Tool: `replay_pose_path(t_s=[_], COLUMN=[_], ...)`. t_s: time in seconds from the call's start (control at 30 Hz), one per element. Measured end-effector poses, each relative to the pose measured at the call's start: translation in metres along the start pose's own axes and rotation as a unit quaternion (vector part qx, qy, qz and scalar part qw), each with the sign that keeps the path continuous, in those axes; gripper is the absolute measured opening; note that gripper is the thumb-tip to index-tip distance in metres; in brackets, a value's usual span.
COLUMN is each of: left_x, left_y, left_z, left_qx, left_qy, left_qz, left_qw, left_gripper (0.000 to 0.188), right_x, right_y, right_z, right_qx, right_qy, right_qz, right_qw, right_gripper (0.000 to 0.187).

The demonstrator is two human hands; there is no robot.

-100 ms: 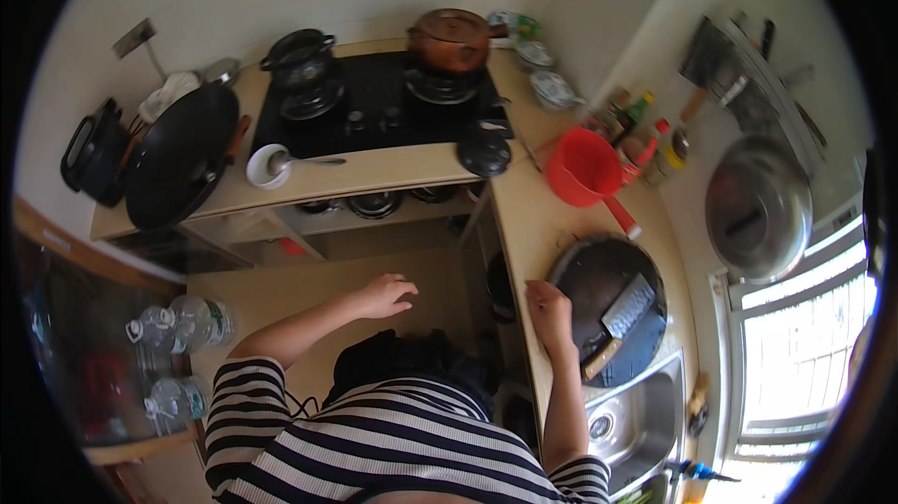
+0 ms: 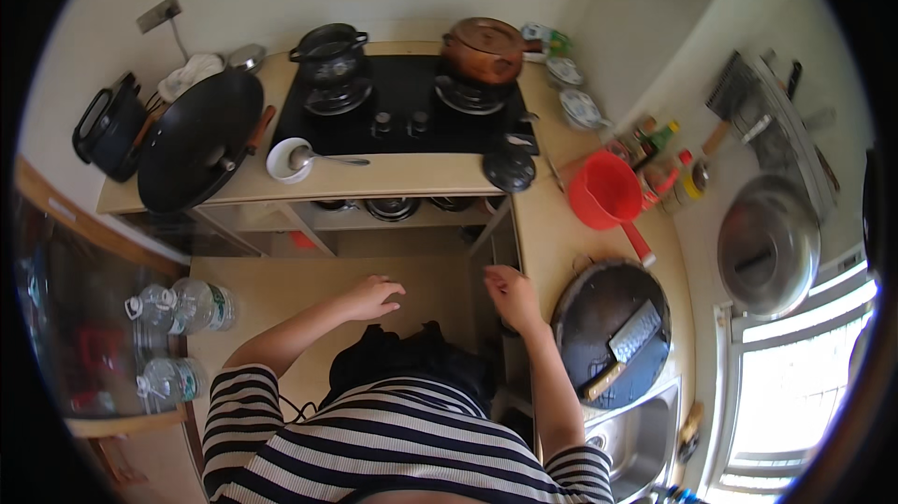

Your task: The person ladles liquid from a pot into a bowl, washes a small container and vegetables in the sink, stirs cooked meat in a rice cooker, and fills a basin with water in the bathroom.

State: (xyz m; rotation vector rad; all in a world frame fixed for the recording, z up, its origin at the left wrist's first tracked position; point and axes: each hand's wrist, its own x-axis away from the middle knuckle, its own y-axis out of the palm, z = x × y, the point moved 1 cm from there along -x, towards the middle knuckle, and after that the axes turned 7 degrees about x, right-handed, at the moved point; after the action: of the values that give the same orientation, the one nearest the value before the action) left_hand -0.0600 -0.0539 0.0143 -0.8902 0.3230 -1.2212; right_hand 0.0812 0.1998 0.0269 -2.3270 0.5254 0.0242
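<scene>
The left hand (image 2: 372,298) hangs over the floor (image 2: 281,284), its fingers loosely apart and holding nothing. The right hand (image 2: 513,296) hovers by the counter (image 2: 543,228), fingers bent; whether they meet cannot be told. To its right, the knife (image 2: 629,343) lies on the round board (image 2: 585,317), next to the sink (image 2: 650,438). Beyond the board stands the red pan (image 2: 599,193).

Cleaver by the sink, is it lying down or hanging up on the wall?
Lying down: the cleaver rests on the round dark board, broad side up, with the right hand apart from it.
</scene>
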Motion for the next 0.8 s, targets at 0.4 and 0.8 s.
replay_pose_path(t_s=[0.4,0.8], left_x=[0.002,-0.024], left_y=[-0.026,-0.047], left_z=[-0.039,-0.063], left_qx=[0.13,0.213], left_qy=[-0.094,-0.16], left_qz=[0.157,0.311], left_qw=[0.974,0.912], left_gripper=[0.03,0.028], right_x=[-0.23,-0.304], right_y=[0.21,0.255], right_z=[-0.05,-0.035], right_qx=[0.204,0.265], right_qy=[-0.247,-0.429], right_qz=[-0.127,-0.092], right_qw=[0.939,0.859], right_gripper=[0.035,0.011])
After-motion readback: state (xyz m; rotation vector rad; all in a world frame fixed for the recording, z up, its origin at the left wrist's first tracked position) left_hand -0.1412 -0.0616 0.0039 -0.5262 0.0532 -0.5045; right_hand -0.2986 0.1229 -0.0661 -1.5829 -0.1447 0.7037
